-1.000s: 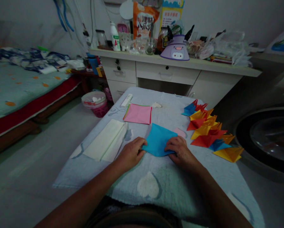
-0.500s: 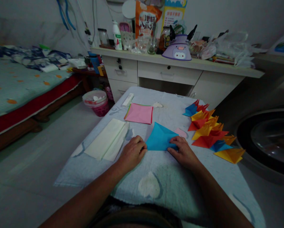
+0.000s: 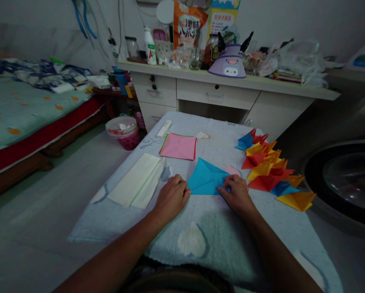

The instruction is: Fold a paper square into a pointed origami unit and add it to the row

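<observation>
A folded sheet of blue origami paper (image 3: 205, 179) lies on the cloth-covered table in front of me, its tip pointing away. My left hand (image 3: 175, 194) is closed on its left corner, thumb and fingers pinched together. At its right corner, my right hand (image 3: 236, 191) grips the paper between thumb and bent fingers; these fingers partly hide that corner. Beyond the blue paper sits a stack of square origami paper (image 3: 179, 146), pink on top. Folded paper cranes (image 3: 267, 181) in red, yellow, orange and blue stand in a row to the right.
Pale folded paper (image 3: 136, 179) lies left of my left hand, and a small white box (image 3: 164, 129) is at the far left of the table. A white desk (image 3: 219, 87) stands behind. A pink bucket (image 3: 125, 132) is on the floor at left.
My right hand has shifted slightly to the right along the blue paper's edge. My left hand keeps its pinch on the left corner, almost unmoved.
</observation>
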A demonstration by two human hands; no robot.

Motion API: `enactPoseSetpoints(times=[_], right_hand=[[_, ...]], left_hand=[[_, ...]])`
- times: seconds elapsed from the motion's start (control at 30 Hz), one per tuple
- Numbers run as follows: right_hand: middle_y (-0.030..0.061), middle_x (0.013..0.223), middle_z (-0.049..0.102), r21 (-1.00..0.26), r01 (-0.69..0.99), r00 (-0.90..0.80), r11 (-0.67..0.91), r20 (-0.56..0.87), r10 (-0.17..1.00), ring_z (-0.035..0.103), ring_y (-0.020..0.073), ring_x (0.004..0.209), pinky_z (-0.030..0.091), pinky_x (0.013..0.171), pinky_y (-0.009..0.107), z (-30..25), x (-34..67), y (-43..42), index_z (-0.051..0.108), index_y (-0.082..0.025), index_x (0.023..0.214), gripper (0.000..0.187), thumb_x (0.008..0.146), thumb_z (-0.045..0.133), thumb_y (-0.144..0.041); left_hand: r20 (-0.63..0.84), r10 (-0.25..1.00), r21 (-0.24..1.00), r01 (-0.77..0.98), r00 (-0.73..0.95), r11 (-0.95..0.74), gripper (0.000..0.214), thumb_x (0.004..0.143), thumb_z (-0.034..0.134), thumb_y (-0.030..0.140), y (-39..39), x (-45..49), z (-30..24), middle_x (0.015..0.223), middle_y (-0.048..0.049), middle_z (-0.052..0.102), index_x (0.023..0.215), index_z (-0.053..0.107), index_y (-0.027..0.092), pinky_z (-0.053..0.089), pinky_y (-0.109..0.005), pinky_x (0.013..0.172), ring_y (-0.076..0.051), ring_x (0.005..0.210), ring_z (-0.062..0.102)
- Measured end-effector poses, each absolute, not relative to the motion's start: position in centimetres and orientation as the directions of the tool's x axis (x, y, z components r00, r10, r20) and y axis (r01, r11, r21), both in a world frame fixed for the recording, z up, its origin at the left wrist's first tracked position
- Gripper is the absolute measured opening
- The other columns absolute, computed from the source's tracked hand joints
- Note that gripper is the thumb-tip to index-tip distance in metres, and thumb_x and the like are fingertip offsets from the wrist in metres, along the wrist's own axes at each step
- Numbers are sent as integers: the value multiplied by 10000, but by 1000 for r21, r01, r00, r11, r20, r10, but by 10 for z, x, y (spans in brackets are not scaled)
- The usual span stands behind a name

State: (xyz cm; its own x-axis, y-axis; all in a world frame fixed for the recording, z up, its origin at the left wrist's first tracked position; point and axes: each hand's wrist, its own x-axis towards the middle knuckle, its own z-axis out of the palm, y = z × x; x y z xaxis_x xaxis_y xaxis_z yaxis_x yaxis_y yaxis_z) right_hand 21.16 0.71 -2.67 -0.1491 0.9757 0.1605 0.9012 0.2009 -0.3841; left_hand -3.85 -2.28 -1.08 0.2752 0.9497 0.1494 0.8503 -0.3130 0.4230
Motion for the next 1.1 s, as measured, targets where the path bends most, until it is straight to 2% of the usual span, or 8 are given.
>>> enactPoseSetpoints(times=[0.23,0.37,0.47,0.53,0.6,0.67,0.83,1.1], right_hand=[[80,987,599,-362,920,-104,148,139,985,512,265,974,366,859,382,-23,206,6,651,-196,739,152,790,657,-340],[77,985,598,-355,925,-91,137,143,986,506,269,977,360,848,377,-23,204,5,649,-197,747,134,783,664,-325],[78,996,599,-354,927,-83,121,118,989,504,274,985,360,839,374,-21,203,5,651,-195,760,129,779,674,-321],[77,998,601,-349,930,-80,112,105,991,504,274,986,360,838,373,-19,203,5,653,-196,764,129,779,678,-321],[78,996,603,-339,935,-76,106,101,992,506,273,990,359,847,372,-18,202,6,652,-195,761,128,779,682,-319],[79,994,603,-330,938,-72,101,98,993,509,272,992,359,853,370,-17,201,6,651,-193,759,128,778,684,-315],[84,990,601,-329,941,-52,80,94,994,507,273,980,361,832,363,-16,200,5,644,-191,761,132,769,686,-315],[88,991,601,-335,940,-21,63,129,991,518,244,944,345,858,355,-17,207,5,645,-186,699,129,805,627,-258]], left_hand=[[183,943,333,885,279,-327,59,877,579,202,-25,-36,-10,907,-53,552,826,592,176,478,-361,833,-209,882,553],[260,912,241,893,317,-380,44,877,578,177,-29,-33,-13,948,-63,590,900,615,185,485,-375,794,-226,894,550],[361,831,176,845,423,-506,130,908,544,156,-32,-30,-17,1061,-62,640,990,634,202,478,-407,847,-237,974,558],[404,733,159,747,547,-645,185,938,508,160,-35,-27,-20,1177,-55,644,1074,627,203,467,-404,924,-231,1081,554],[406,637,149,641,655,-753,238,963,469,174,-36,-24,-25,1271,-58,623,1160,603,189,449,-386,994,-221,1189,529],[380,599,147,593,705,-792,296,978,442,192,-37,-22,-30,1333,-65,597,1247,563,184,433,-381,1040,-216,1264,502],[285,652,189,625,703,-757,376,972,465,296,-36,-21,-37,1419,-73,536,1330,511,192,410,-385,1094,-219,1321,480],[258,665,215,629,701,-747,381,968,463,292,-37,-22,-33,1428,-83,529,1330,518,186,387,-371,1120,-207,1333,473]])
